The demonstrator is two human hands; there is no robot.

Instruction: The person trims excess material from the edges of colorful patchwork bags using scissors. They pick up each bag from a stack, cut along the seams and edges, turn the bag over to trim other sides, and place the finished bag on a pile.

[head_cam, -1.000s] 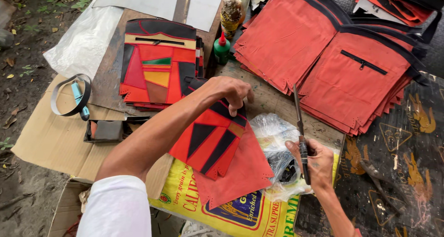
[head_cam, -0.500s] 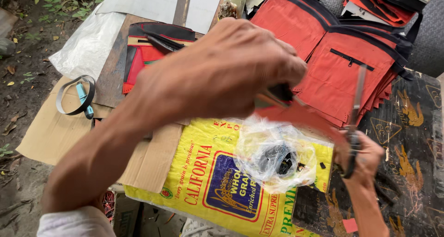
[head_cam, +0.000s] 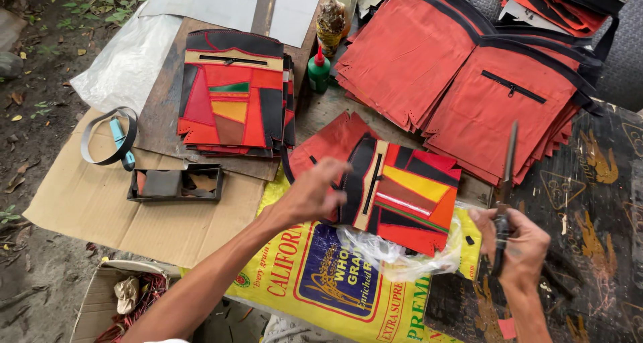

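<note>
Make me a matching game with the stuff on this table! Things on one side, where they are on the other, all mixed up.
Things:
1. Scissors
2. Green bottle
3. Patchwork panel
4. Small dark tray

Places:
A. On the cardboard, below the pile of patchwork pieces
B. In the right hand
C. Standing between the patchwork pile and the red pile
D. By the left hand, above the clear plastic bag

Pairs: 1-B, 2-C, 3-D, 4-A
</note>
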